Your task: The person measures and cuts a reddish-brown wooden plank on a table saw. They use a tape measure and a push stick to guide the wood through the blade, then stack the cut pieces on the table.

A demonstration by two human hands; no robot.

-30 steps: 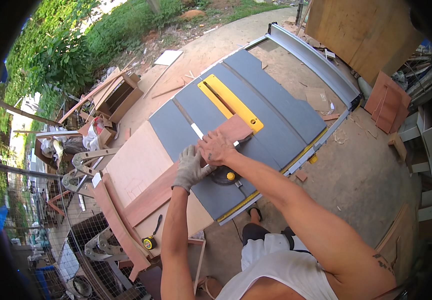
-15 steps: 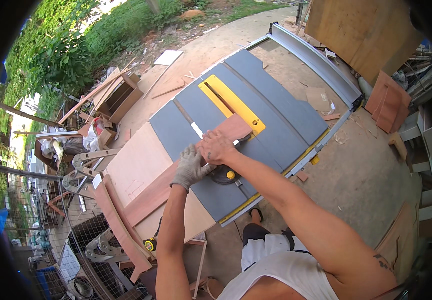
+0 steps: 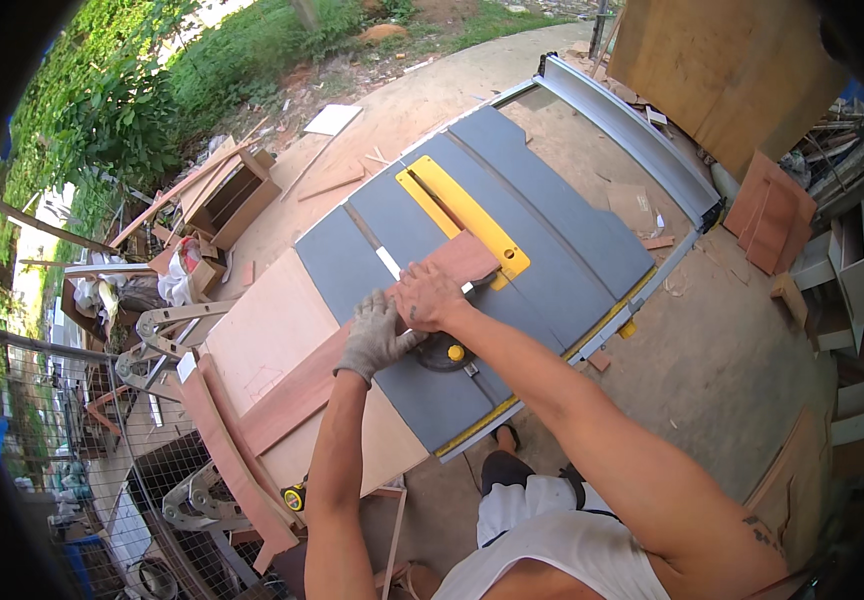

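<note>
A long reddish-brown wooden board lies slantwise across the grey table saw and the pale plywood sheet beside it. Its far end overlaps the yellow insert plate near the blade slot. My right hand, bare, grips the board near that end, against the miter gauge with its yellow knob. Just left of it, my left hand in a grey glove holds the board down, fingers over the top and thumb towards the gauge. The undersides of both hands' grip are hidden.
A silver rail runs along the saw's far right side. A tape measure and a curved wooden strip sit at the plywood's left edge. Folding metal legs, wire mesh and scrap stand at left; white drawers at right.
The whole view has shifted slightly. Both hands stay on the board, with no clear movement of the board along the saw.
</note>
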